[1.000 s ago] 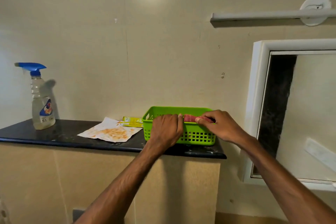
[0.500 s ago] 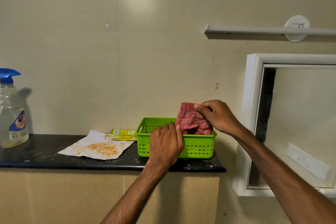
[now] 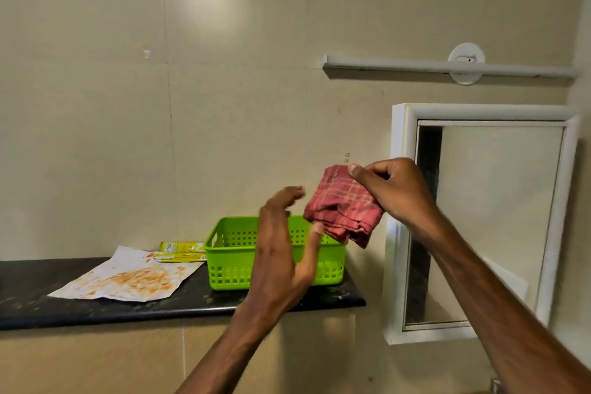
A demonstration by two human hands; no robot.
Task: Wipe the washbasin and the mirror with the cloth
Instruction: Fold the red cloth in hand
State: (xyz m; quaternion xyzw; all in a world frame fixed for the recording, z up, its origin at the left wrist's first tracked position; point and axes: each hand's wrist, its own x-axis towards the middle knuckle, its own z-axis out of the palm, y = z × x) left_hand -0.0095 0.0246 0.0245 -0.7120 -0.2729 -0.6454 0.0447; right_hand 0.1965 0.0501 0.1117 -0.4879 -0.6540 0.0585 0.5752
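A red checked cloth (image 3: 343,208) hangs folded in the air above the right end of a green plastic basket (image 3: 235,269). My right hand (image 3: 390,187) pinches the cloth's top corner. My left hand (image 3: 281,243) is raised in front of the basket, fingers spread, holding nothing, just left of the cloth. The mirror (image 3: 492,221) in its white frame is on the wall to the right. The washbasin is out of sight.
The basket stands on a black stone shelf (image 3: 96,304). A stained sheet of paper (image 3: 124,278) and a yellow packet (image 3: 180,251) lie left of the basket. A white tube light (image 3: 447,69) is mounted above the mirror.
My right hand has lifted the cloth out of the basket and up to the right. My left hand has let go of the basket's rim and opened. The spray bottle has left the view.
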